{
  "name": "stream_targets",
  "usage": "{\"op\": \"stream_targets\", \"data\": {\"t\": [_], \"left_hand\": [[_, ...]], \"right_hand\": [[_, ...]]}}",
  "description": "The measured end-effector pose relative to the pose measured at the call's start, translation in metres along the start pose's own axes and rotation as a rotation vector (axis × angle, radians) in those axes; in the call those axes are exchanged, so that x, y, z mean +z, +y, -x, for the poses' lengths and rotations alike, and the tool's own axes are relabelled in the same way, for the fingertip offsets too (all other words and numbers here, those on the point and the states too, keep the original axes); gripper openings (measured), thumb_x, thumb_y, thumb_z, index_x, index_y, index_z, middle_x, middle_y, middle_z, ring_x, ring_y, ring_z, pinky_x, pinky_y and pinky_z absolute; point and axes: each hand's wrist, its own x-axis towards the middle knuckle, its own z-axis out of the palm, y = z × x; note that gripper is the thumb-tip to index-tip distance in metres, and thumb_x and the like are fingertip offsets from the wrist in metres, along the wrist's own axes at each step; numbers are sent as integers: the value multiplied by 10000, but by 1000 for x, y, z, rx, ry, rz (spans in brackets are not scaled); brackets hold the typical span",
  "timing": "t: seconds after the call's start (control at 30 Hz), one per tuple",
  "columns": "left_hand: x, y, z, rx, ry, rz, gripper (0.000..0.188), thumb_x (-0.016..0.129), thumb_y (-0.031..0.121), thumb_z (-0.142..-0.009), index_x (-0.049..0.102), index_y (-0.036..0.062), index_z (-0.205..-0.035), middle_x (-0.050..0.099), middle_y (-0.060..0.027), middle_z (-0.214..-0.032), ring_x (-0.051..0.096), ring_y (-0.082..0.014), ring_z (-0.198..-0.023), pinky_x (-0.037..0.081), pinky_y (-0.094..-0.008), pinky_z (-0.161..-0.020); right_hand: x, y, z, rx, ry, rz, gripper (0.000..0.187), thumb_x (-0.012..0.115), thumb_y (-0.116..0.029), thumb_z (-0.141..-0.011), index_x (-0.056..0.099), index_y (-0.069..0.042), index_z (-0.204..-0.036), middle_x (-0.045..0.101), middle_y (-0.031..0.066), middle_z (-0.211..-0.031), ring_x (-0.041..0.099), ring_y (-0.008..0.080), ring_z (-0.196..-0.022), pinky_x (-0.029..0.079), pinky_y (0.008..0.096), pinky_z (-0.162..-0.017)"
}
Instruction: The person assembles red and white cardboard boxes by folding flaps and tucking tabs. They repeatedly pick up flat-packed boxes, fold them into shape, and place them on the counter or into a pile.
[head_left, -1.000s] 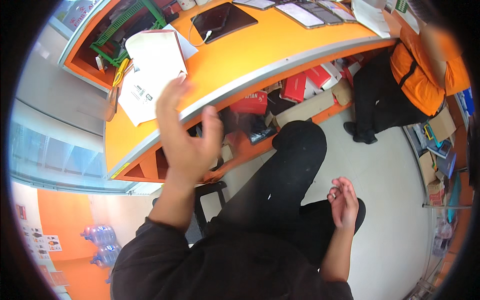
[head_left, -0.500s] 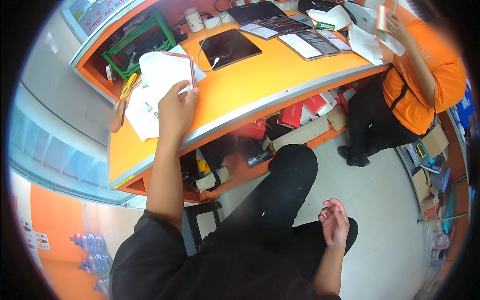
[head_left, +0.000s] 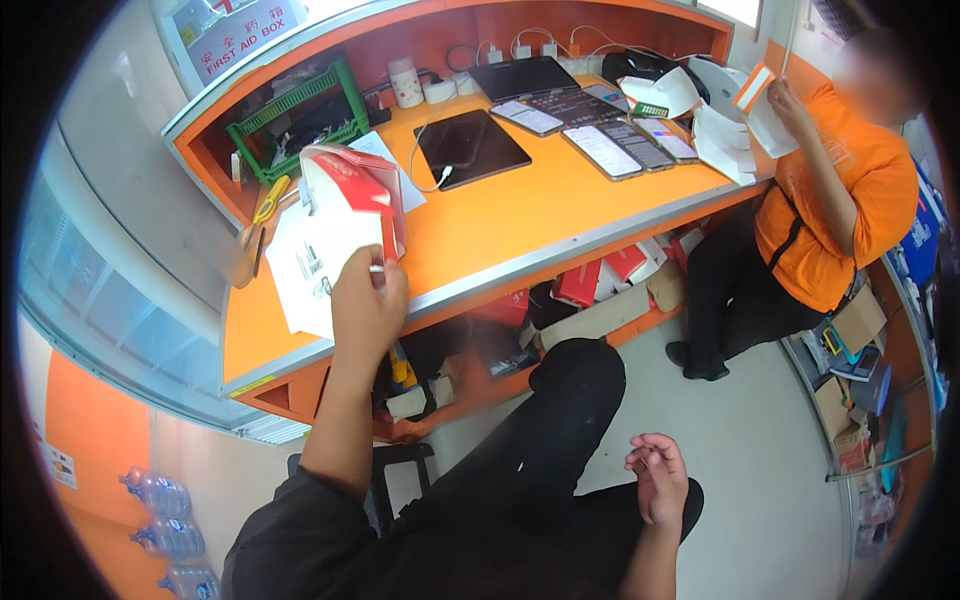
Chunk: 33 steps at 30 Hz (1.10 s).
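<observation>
One left hand [head_left: 366, 305], at 9 o'clock, had its thumb and fingers pinched on the near edge of a red-and-white booklet [head_left: 352, 190], which stood partly raised at 10 o'clock on an orange desk [head_left: 535, 215]. White printed paper [head_left: 300, 275] lay just beside it, on its left. The handling looked only partly done: the booklet's red face was exposed and tilted up, and the booklet was neither lying flat nor clear of the desk. The right hand [head_left: 661, 490], between 4 and 5 o'clock, hung near a knee with its fingers loosely curled, no object visible in them. A black tablet [head_left: 475, 155] with a white cable [head_left: 445, 174] lay at 12 o'clock, smartphones [head_left: 603, 155] at 1 o'clock and a green basket [head_left: 290, 98] between 10 and 11. Toward 2 o'clock, a co-worker's hand [head_left: 788, 108] held an orange-and-white packet [head_left: 754, 88].
</observation>
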Motion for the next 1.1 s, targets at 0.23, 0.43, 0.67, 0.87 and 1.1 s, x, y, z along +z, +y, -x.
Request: {"op": "stream_targets", "data": {"t": [0.23,0.43,0.67,0.87,1.1], "left_hand": [[-6,15,49,290,54,-48,134,627,64,-874,618,3,-993,628,-171,-845,656,-318,-723,520,-399,-666],[-26,39,95,411,-80,81,197,660,46,-818,632,28,-1012,645,-172,-948,652,-347,-854,519,-435,-767],[-27,29,143,714,-686,344,147,711,69,-724,668,5,-849,590,-232,-1351,560,-449,-1272,472,-515,-1066],[18,5,184,642,-1382,74,546,702,109,-788,541,-6,-1297,454,-255,-1506,414,-483,-1407,410,-518,-1132],[50,14,194,881,-1310,-153,616,682,191,-891,474,66,-1457,402,-246,-1552,486,-487,-1331,459,-504,-1065]], "right_hand": [[130,-35,-77,-421,-457,500,228,623,-60,-988,675,-2,-1202,668,130,-1153,667,210,-1014,542,319,-866],[223,-32,-143,-266,-685,449,401,579,-212,-1045,539,-5,-1386,586,155,-1355,611,238,-1180,491,350,-995],[156,-14,-104,-295,-423,-95,989,695,-551,-935,134,-100,-1614,193,158,-1653,373,323,-1426,426,494,-1094],[65,9,-35,-21,-80,349,804,665,-185,-979,185,-101,-1619,232,138,-1642,424,267,-1388,485,409,-1042],[44,17,1,-224,218,791,452,642,-156,-997,545,-116,-1437,645,162,-1297,554,262,-1270,399,429,-1091]]}}
